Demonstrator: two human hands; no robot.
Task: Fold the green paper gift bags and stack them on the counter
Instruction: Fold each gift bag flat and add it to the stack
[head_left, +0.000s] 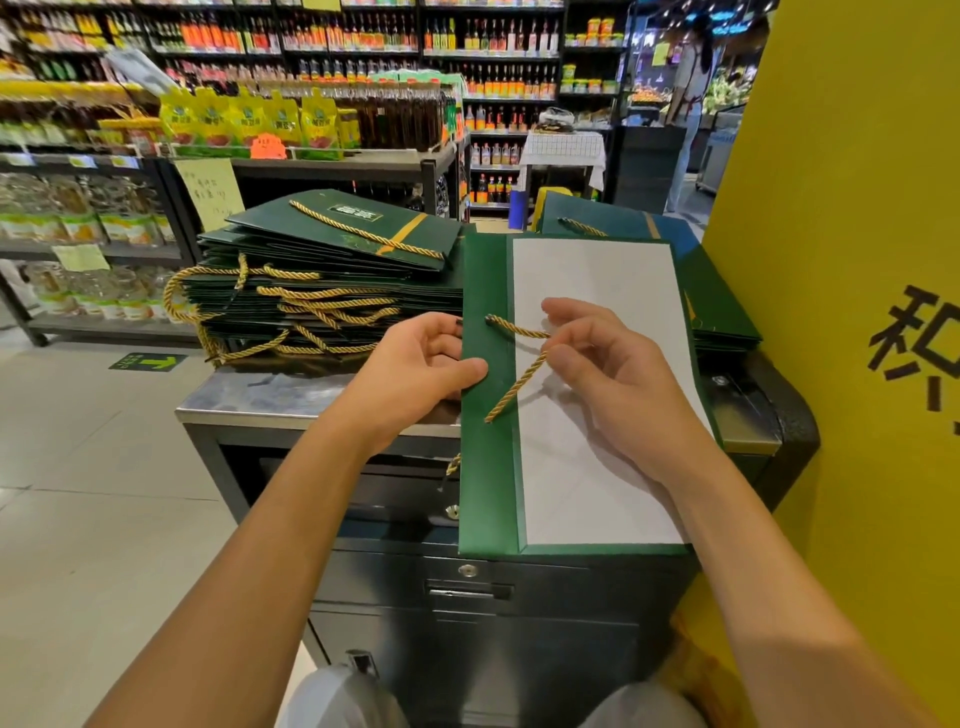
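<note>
A: where's the bag in work?
B: flat dark-green paper gift bag (488, 467), white inner face up, lying on the steel-topped counter (249, 400), near end overhanging the front edge. It sits between 2 piles: tall stack of folded green bags (322, 280) just left, lower pile of green bags (722, 296) on the right, partly under it.
A: hands?
B: left hand (415, 364) pinches the bag's left green edge, thumb on top, fingers curled beneath. right hand (613, 379) pinches the gold twisted rope handle (519, 384) between thumb and fingertips, above the white face. 1 rope end enters a hole in the green strip, the other hangs loose.
A: surroundings?
B: yellow panel (857, 234) at right, shelves of bottles (467, 41) behind.
</note>
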